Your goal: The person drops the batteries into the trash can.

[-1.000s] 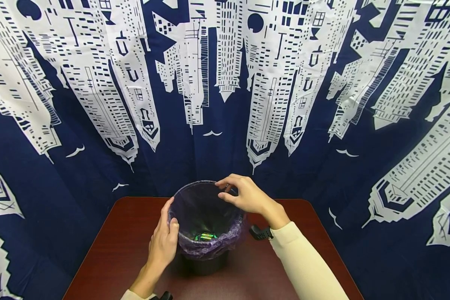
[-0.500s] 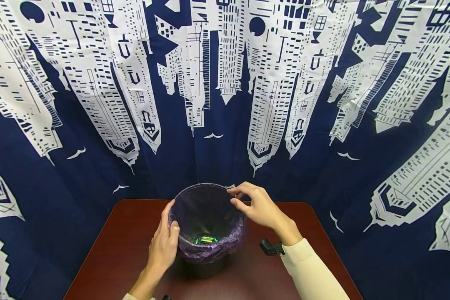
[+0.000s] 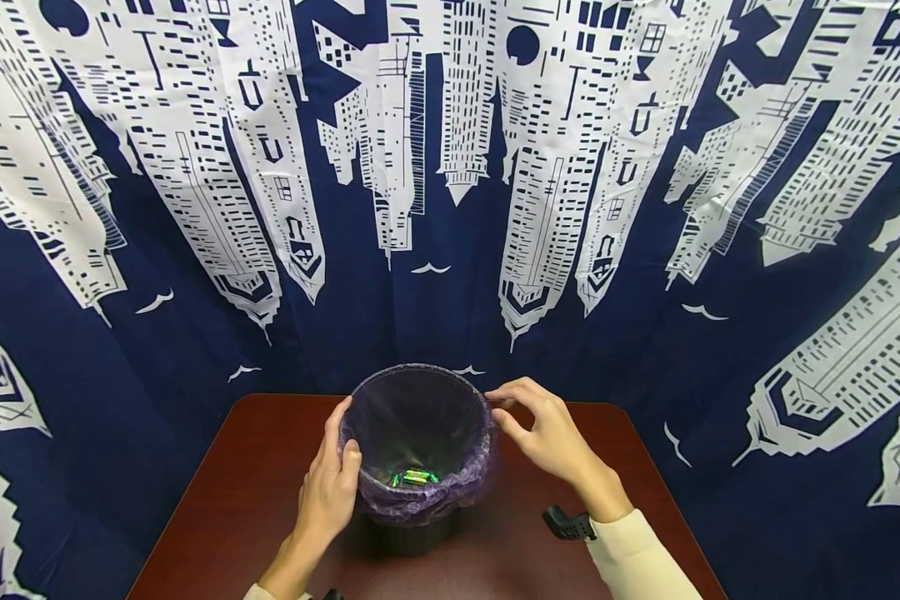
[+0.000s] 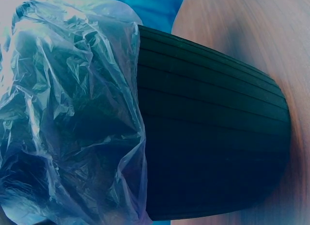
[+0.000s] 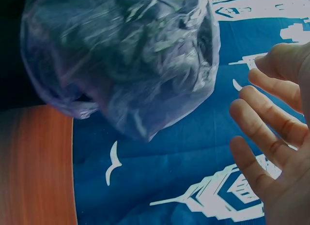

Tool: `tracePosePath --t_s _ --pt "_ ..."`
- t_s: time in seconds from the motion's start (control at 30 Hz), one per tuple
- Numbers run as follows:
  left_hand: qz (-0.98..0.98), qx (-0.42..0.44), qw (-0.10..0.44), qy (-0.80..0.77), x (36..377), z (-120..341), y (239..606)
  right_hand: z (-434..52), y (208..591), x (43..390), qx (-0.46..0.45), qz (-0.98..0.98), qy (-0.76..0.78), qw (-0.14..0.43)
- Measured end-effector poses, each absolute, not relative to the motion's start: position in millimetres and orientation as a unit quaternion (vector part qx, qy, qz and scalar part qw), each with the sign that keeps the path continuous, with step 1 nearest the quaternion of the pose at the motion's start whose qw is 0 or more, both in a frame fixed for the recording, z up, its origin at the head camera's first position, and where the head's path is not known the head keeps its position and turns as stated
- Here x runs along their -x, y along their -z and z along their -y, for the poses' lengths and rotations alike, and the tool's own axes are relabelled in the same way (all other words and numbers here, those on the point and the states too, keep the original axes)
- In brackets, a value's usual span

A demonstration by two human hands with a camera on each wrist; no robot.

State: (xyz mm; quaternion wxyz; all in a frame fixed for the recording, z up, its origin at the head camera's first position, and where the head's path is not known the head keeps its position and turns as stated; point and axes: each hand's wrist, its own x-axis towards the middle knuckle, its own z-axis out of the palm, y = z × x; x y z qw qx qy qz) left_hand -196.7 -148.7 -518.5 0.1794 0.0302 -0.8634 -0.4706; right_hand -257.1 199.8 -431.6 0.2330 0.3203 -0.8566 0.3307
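A small black bin (image 3: 412, 533) lined with a purple plastic bag (image 3: 420, 492) stands low in the centre of the head view, on a dark red table (image 3: 232, 492). The left hand (image 3: 326, 492) grips the bag's folded rim on the bin's left side, thumb hooked inside. The right hand (image 3: 543, 429) sits at the rim's upper right, fingers relaxed and spread, fingertips at the plastic edge. Small green items (image 3: 414, 477) lie inside.

Evenly bright from overhead, soft shadow beneath the bin (image 3: 416, 533) on the desk (image 3: 217, 517), curtain (image 3: 120, 208) bowed at the edges (wide-angle stretch), wrist views blue-tinted, close plastic liner (image 5: 121, 60) blurred, mild glare.
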Motion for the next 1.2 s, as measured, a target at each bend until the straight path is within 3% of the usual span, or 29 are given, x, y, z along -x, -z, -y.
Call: tracePosePath --t_s 0.73,1.2 --pt "0.872 -0.01 0.185 0.454 194 150 517 -253 485 227 -0.258 0.869 -0.327 0.266" --pt "0.89 0.048 0.185 0.413 184 183 517 -286 511 204 -0.209 0.893 -0.306 0.255"
